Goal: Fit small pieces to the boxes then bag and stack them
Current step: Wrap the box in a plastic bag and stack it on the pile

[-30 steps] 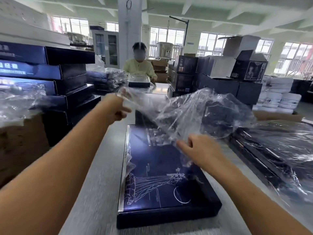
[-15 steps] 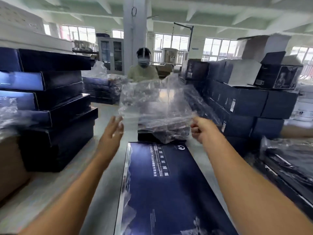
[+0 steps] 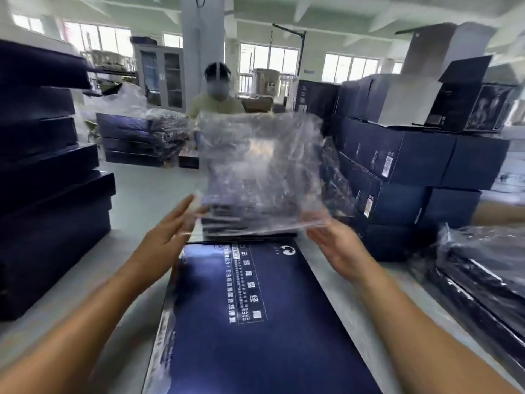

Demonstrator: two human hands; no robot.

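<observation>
A long dark blue box (image 3: 255, 322) with white print lies flat on the table, running away from me. Above its far end a clear plastic bag (image 3: 261, 172) hangs spread wide in the air. My left hand (image 3: 167, 237) has its fingers stretched out, with the tips on the bag's lower left corner. My right hand (image 3: 338, 245) holds the lower right edge. The bag's bottom edge runs taut between both hands. The hands are blurred by motion.
Tall stacks of dark boxes (image 3: 51, 194) stand at the left and more dark cartons (image 3: 397, 166) at the right. Bagged boxes (image 3: 483, 274) lie at the right edge. A person (image 3: 216, 100) works across the grey table (image 3: 136, 200), beside another bagged stack (image 3: 136, 137).
The bag went from a crumpled bundle at the right to a sheet spread between both hands over the box's far end. My left hand has closed in on its lower corner.
</observation>
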